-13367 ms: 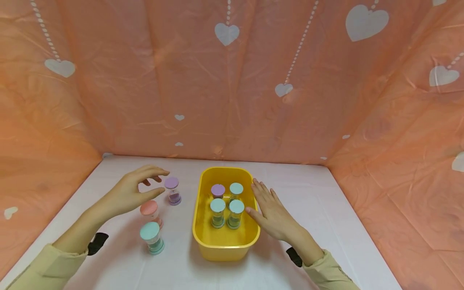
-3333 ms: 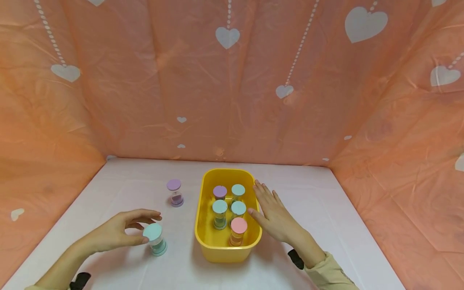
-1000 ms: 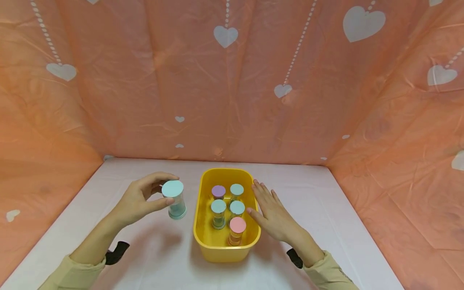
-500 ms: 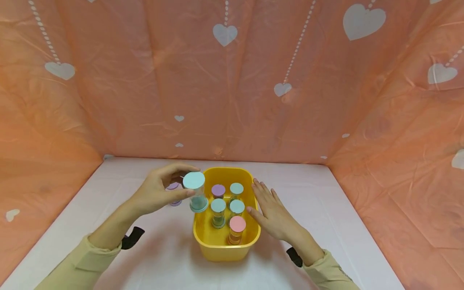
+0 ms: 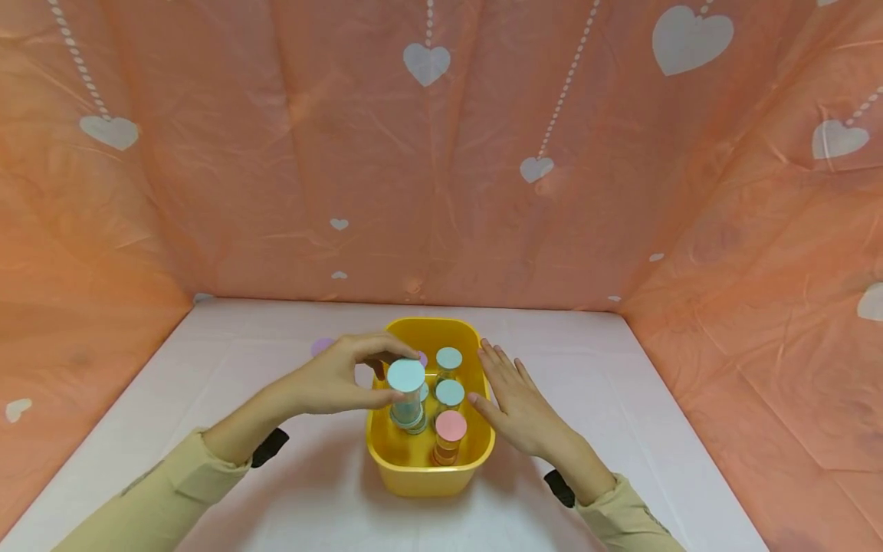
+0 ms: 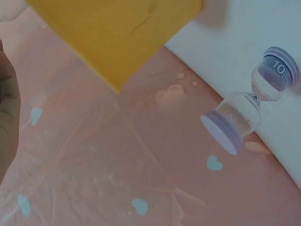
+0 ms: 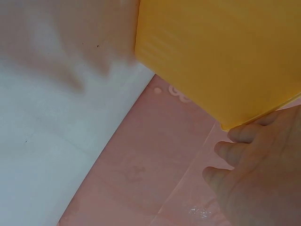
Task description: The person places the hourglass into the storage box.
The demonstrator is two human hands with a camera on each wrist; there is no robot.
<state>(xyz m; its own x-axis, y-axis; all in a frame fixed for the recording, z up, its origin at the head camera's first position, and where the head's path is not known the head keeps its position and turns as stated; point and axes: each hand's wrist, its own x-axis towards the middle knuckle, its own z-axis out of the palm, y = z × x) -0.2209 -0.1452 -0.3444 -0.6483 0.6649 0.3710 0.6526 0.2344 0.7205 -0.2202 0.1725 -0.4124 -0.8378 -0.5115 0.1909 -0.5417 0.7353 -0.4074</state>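
My left hand (image 5: 338, 381) pinches a mint-capped sand timer (image 5: 405, 376) between thumb and fingers, upright over the left part of a yellow tub (image 5: 431, 481). Behind and below it another mint-capped sand timer (image 5: 418, 424) is mostly covered. Also in the tub stand a pink-capped timer (image 5: 451, 426), two mint-capped timers (image 5: 450, 392) and a purple-capped timer (image 5: 423, 359), largely hidden by the hand. With fingers straight, my right hand (image 5: 519, 406) rests against the tub's right rim; the right wrist view shows its fingertips (image 7: 216, 176) beside the tub wall.
A purple sand timer (image 6: 277, 75) marked 10 stands on the white table (image 5: 276, 506), left of the tub; in the head view my left hand hides most of it. Pink heart-patterned cloth (image 5: 441, 192) rises behind and along both sides.
The pink timer has gone from the table into the tub. My left hand has since picked up the mint timer and carried it right, over the tub. The right hand stays put.
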